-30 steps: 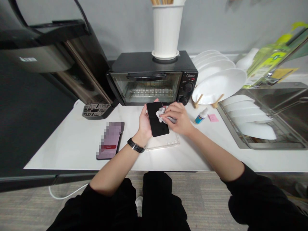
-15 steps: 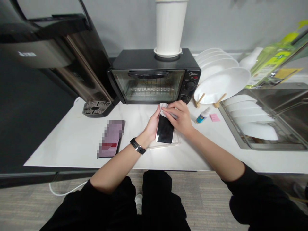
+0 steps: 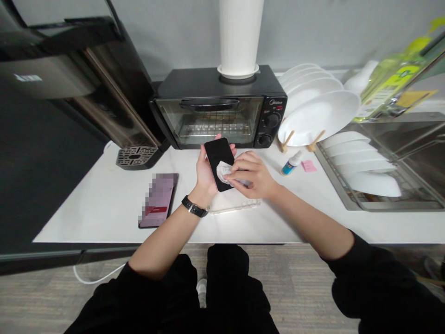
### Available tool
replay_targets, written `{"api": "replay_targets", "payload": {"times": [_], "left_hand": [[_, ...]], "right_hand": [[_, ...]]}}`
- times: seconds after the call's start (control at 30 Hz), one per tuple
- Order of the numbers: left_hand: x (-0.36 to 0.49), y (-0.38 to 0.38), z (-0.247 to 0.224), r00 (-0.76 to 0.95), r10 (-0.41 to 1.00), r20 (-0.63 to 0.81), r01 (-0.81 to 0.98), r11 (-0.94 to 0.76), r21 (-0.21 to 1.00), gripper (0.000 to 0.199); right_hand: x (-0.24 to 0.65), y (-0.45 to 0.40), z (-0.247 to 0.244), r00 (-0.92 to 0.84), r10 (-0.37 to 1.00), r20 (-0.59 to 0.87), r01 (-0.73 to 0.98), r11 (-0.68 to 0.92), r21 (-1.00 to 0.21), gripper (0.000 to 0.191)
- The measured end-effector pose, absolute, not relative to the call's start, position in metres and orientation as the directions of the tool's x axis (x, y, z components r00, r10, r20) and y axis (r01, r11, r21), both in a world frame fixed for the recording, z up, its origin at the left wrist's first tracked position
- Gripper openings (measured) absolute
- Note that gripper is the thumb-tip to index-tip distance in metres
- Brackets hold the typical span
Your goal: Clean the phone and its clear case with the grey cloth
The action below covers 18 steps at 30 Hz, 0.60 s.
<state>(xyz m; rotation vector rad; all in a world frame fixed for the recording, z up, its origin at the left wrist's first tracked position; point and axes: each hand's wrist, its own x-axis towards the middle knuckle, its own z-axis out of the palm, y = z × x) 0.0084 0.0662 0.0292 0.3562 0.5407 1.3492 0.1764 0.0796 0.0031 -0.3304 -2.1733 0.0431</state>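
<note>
At the far left of the white countertop [image 3: 97,208] stands a tall dark dispenser [image 3: 118,106] with a slotted drip tray [image 3: 136,157] at its foot. Next comes a device with a purple screen [image 3: 162,197], lying flat, its display partly pixelated. The left hand [image 3: 204,178], with a black watch [image 3: 194,207] at the wrist, is curled under the black phone [image 3: 217,150], gripping it from below with fingertips showing past its far edges. The phone is in front of the toaster oven [image 3: 194,81], screen up and raised over a clear, flat case-like piece [image 3: 238,207] on the counter. A crumpled white wipe [image 3: 222,172] lies against the screen, pinched by the bent fingers of the right hand [image 3: 255,178]. The step in hand looks like rubbing the glass; working the wipe over the rest of it would call for a firm cradle underneath and light, even pressure from above, since a hard push near an edge could tip the phone. A white cup [image 3: 239,37] stands on the oven. To the right are a small spray bottle [image 3: 292,163], upright just beside a pink note [image 3: 308,166], then white plates [image 3: 321,116] leaning in a wooden rack [image 3: 287,141], and finally the metal sink [image 3: 335,188], holding more white dishes [image 3: 373,183].
</note>
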Motion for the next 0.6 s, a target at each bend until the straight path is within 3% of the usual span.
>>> {"api": "replay_targets", "payload": {"times": [0.27, 0.4, 0.6], "left_hand": [[0.018, 0.062, 0.028, 0.29, 0.942, -0.168, -0.787, 0.335, 0.519, 0.055], [0.023, 0.061, 0.025, 0.363, 0.91, -0.199, -0.785, 0.414, 0.46, 0.054], [0.027, 0.06, 0.02, 0.373, 0.849, -0.373, -0.726, 0.518, 0.453, 0.05]], "right_hand": [[0.188, 0.094, 0.0, -0.343, 0.399, 0.851, 0.49, 0.848, -0.2, 0.017], [0.186, 0.095, -0.004, -0.267, 0.41, 0.872, 0.51, 0.828, -0.233, 0.017], [0.179, 0.092, -0.006, -0.231, 0.469, 0.852, 0.481, 0.816, -0.319, 0.018]]}}
